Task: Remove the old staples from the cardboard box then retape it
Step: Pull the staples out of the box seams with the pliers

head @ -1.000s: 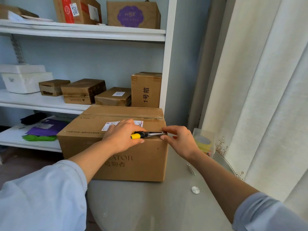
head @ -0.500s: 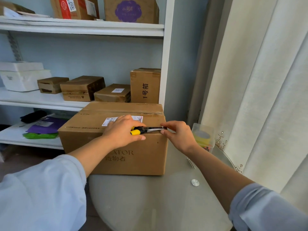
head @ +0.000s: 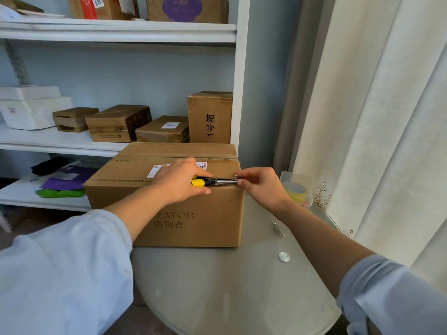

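A brown cardboard box [head: 200, 218] with printed lettering stands on a round glass table [head: 232, 281]. My left hand [head: 179, 182] rests on the box's top front edge, shut on pliers [head: 212, 182] with yellow and black handles. The metal jaws point right along the edge toward the box's right corner. My right hand [head: 261, 187] is at that corner, its fingertips pinching a small metal staple [head: 236, 176] at the jaw tips. A white label [head: 154, 170] lies on the box top, partly hidden by my left hand.
A loose staple [head: 277, 228] and a round metal disc [head: 284, 257] lie on the glass right of the box. A clear bag with a yellow tape roll [head: 297, 189] stands by the curtain [head: 377, 131]. White shelves [head: 60, 141] behind hold several boxes.
The view has tilted and the box sits lower in frame. Both hands stay at the box's front edge; my right fingertips now hold a small staple at the plier tips.
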### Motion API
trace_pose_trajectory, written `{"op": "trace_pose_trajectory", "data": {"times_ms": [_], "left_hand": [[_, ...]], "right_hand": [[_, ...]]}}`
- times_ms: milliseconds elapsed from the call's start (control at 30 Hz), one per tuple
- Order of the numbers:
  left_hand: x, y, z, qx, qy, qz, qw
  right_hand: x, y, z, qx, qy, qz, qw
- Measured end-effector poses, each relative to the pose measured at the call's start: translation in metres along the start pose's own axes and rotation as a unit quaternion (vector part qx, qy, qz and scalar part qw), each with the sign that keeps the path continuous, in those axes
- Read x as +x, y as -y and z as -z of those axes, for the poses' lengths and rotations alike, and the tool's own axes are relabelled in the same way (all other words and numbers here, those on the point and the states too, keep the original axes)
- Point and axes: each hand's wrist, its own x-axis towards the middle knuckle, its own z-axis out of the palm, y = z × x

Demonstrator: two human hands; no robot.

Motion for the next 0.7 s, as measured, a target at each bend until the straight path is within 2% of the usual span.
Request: {"op": "trace_pose_trajectory", "data": {"times_ms": [200, 500, 700], "left_hand": [[0.0020, 0.0071, -0.0046, -0.035, -0.005, -0.003, 0.999], [0.0027, 0.0081, -0.0046, -0.049, -0.006, -0.005, 0.999], [-0.0037, 0.0058, -0.0029, -0.026, -0.009, -0.021, 0.999]], "right_hand": [[0.0038, 0.0031, -0.0031, 0.048, -0.035, -0.034, 0.998], [0.0066, 0.0064, -0.0093, 0.004, -0.074, -0.044, 0.996], [0.0076, 0.0070, -0.0073, 0.011, -0.064, -0.043, 0.997]]}}
